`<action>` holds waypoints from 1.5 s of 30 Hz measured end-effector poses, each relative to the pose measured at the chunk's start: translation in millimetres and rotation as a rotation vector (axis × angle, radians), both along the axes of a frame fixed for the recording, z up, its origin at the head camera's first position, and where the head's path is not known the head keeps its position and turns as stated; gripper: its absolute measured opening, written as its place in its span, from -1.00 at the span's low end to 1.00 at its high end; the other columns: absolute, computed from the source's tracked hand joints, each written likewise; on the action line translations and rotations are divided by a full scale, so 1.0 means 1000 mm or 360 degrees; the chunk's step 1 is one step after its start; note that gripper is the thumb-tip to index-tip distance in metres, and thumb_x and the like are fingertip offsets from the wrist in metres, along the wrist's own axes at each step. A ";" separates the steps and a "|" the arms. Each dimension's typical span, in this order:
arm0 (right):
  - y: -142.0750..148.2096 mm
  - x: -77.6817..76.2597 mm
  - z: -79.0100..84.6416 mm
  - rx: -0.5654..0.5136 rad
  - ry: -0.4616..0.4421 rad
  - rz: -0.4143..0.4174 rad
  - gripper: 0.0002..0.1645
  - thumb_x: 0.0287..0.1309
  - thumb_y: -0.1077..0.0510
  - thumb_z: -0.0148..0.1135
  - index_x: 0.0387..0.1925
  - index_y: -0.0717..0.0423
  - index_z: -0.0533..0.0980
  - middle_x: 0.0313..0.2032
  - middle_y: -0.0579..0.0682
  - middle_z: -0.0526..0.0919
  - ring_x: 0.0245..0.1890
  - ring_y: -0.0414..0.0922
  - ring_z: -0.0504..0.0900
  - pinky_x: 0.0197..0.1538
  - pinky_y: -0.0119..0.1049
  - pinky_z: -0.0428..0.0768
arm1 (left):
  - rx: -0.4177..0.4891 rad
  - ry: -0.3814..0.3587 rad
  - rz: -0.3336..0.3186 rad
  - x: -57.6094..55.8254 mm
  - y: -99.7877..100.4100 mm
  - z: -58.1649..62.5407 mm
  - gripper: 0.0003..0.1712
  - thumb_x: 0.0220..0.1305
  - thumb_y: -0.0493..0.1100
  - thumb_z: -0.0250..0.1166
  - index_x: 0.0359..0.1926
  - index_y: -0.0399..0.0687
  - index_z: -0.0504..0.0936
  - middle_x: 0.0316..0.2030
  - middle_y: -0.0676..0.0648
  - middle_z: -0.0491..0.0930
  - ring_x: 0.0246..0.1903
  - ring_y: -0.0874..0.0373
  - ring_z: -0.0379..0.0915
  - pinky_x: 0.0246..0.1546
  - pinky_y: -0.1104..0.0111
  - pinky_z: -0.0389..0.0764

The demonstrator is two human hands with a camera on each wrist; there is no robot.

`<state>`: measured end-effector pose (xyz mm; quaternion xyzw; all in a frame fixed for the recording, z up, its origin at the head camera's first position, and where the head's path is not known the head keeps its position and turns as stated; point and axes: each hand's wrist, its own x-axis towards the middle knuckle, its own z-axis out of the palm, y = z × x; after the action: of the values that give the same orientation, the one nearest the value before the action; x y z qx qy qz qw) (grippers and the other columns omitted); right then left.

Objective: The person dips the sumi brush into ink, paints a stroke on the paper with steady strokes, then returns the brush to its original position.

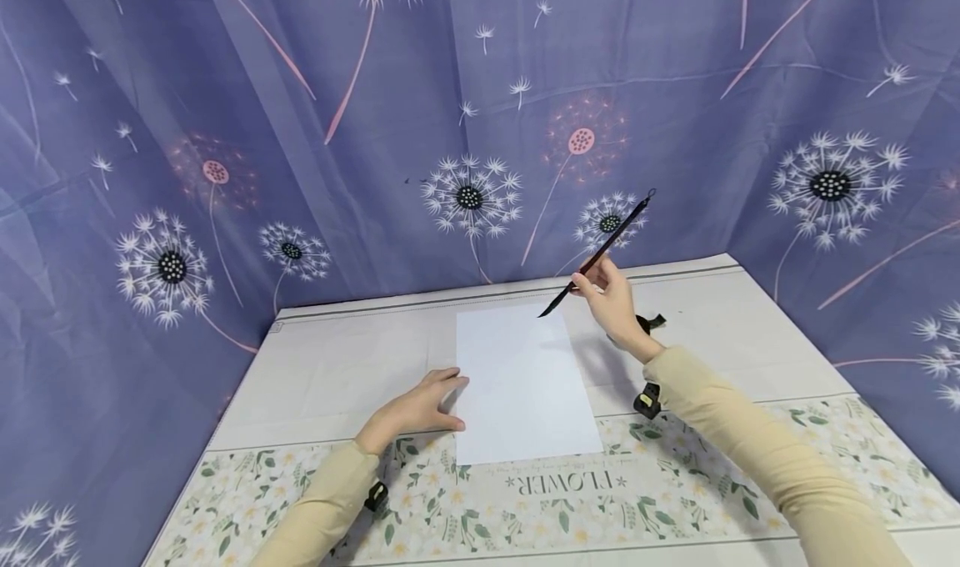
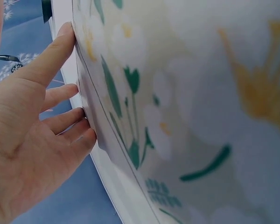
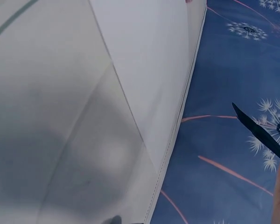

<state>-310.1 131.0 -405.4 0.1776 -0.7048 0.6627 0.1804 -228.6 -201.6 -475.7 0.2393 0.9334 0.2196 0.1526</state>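
My right hand (image 1: 613,304) pinches a dark calligraphy brush (image 1: 621,229) between thumb and fingers, above the far right part of a white sheet of paper (image 1: 517,392). The brush slants, its pointed black tip down to the left and its looped end up to the right. In the right wrist view the dark brush head (image 3: 259,131) shows at the right edge, with a bit of one finger. My left hand (image 1: 420,406) rests at the paper's left edge, thumb and fingers spread and lightly bent. From the left wrist view, its fingertips (image 2: 89,137) lie along that edge.
A pale tablecloth (image 1: 352,367) with a floral band and the word FLOWER (image 1: 566,484) covers the table. Behind it hangs a blue-purple curtain (image 1: 390,67) with dandelions. Black wrist straps with small devices (image 1: 647,401) sit at both wrists.
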 end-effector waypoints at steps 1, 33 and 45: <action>-0.001 0.000 0.000 0.0002 -0.0007 0.0006 -0.71 0.25 0.41 0.16 -0.10 0.60 0.35 -0.34 0.35 0.52 -0.31 -0.21 0.67 -0.13 -0.27 0.69 | -0.0007 0.0000 -0.0001 0.000 0.000 0.000 -0.05 0.12 0.11 0.41 0.43 -0.15 0.24 0.46 -0.30 0.04 0.46 -0.22 -0.05 0.35 -0.06 0.28; -0.038 -0.005 -0.008 -0.0016 -0.0045 0.0162 -0.72 0.20 0.44 0.19 -0.13 0.61 0.37 -0.28 0.39 0.56 -0.33 -0.33 0.67 -0.18 -0.33 0.71 | -0.0004 -0.0001 0.0000 0.000 0.000 0.000 -0.07 0.12 0.12 0.41 0.42 -0.13 0.26 0.46 -0.30 0.04 0.46 -0.22 -0.06 0.34 -0.06 0.28; -0.053 0.003 -0.005 0.0074 -0.0088 0.0221 -0.79 0.20 0.45 0.18 -0.18 0.57 0.39 -0.27 0.37 0.56 -0.25 -0.21 0.69 -0.14 -0.22 0.71 | 0.0021 -0.0004 -0.0012 0.001 -0.001 0.000 -0.06 0.12 0.12 0.41 0.42 -0.15 0.25 0.46 -0.30 0.04 0.45 -0.23 -0.05 0.34 -0.07 0.29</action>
<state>-307.1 78.4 -410.1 0.2119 -0.7106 0.6617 0.1104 -228.0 -202.8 -476.2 0.2437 0.9308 0.2255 0.1529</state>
